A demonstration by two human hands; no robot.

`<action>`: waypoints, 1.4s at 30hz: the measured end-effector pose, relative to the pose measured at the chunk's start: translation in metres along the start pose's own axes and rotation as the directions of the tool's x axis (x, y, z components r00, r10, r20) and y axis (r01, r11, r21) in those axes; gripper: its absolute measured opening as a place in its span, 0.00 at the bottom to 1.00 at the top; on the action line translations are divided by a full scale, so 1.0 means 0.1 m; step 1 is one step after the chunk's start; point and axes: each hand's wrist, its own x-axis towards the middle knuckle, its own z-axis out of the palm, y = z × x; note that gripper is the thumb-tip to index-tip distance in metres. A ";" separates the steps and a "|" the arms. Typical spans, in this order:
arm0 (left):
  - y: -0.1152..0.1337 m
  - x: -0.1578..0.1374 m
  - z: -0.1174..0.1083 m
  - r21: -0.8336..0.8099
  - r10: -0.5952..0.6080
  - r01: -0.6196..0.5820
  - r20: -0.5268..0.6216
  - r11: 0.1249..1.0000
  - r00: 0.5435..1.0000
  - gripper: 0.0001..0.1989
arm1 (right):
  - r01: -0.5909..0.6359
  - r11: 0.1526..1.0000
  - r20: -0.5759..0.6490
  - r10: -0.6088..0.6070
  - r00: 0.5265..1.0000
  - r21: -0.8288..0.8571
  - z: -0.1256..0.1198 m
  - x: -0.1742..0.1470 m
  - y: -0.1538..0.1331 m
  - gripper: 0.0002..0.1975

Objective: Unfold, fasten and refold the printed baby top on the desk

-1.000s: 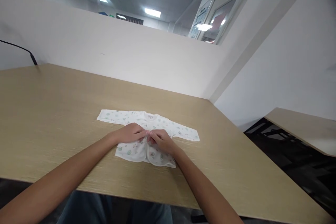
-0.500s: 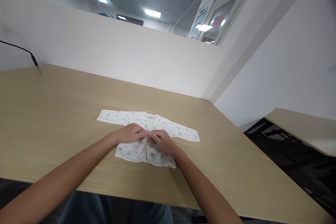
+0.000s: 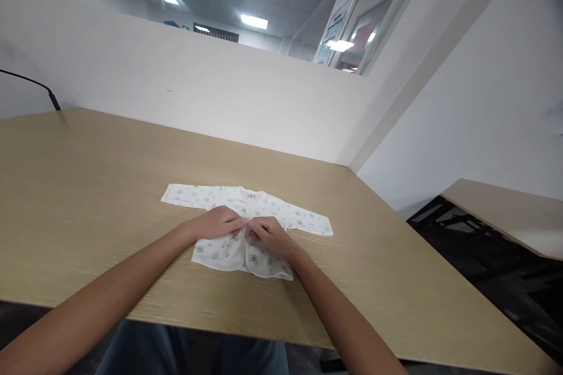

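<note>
A small white baby shirt (image 3: pixel 273 206) with a green and grey print lies spread on the table, its long sleeves stretched out to both sides and its collar label facing up. The front opening runs down the middle, and the rounded lower edges meet there. My left hand (image 3: pixel 222 222) rests on the shirt, thumb and fingers pinched at the front edge near the middle. Against it, my right hand (image 3: pixel 269 234) is closed on the opposite front edge. The fingertips of both hands touch; whatever fastening lies between them is hidden.
The shirt lies on a wood-coloured table (image 3: pixel 109 187) whose back edge meets a white partition (image 3: pixel 211 91). A black cable (image 3: pixel 53 99) reaches the table at the far left. Another table (image 3: pixel 505 211) stands to the right, beyond a gap.
Both hands keep the same place at the middle of the shirt, with barely visible finger movement. The whole view has shifted very slightly.
</note>
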 end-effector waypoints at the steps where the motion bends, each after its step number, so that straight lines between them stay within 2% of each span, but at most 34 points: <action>1: 0.00 0.00 0.00 -0.001 0.002 -0.002 0.000 1.000 1.000 0.32 | -0.002 1.000 0.000 0.002 1.000 0.003 0.00 0.00 0.00 0.21; 23: -0.04 0.02 0.01 -0.013 0.001 -0.001 0.000 1.000 1.000 0.32 | -0.017 1.000 0.006 0.017 1.000 0.007 -0.01 -0.01 0.01 0.22; 42: 0.01 0.00 0.01 -0.008 0.000 0.000 -0.010 1.000 1.000 0.32 | 0.022 1.000 0.006 -0.022 1.000 -0.005 -0.01 0.00 0.01 0.23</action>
